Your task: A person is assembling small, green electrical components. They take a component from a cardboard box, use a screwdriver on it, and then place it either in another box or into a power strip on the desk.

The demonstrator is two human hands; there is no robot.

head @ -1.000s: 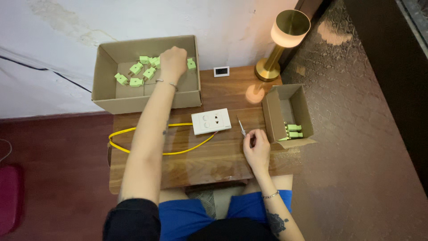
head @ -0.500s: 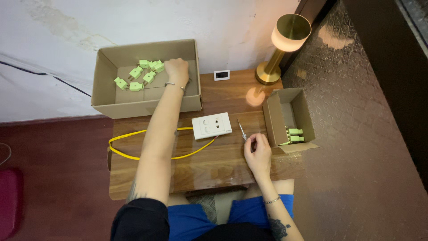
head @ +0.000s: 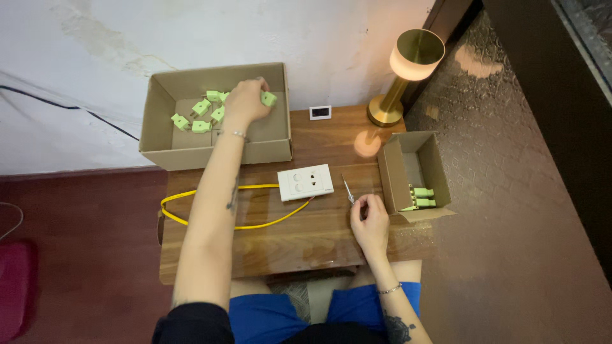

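Left hand [head: 243,102]: reaching into the large cardboard box [head: 159,137], fingers closed on one green plug [head: 269,98]; more green plugs [head: 199,116] lie loose on the box floor just left of it. Right hand [head: 370,220]: resting on the wooden table [head: 306,242], pinching a small metal tool [head: 348,190] that points away from the body. Between the hands: white socket plate [head: 305,182] with a yellow cable [head: 191,210] looping under the left forearm. Right of the right hand: small open carton [head: 394,175] holding two green plugs [head: 421,197], overhanging the table edge. Beyond: brass lamp [head: 408,70], small white display [head: 320,113].
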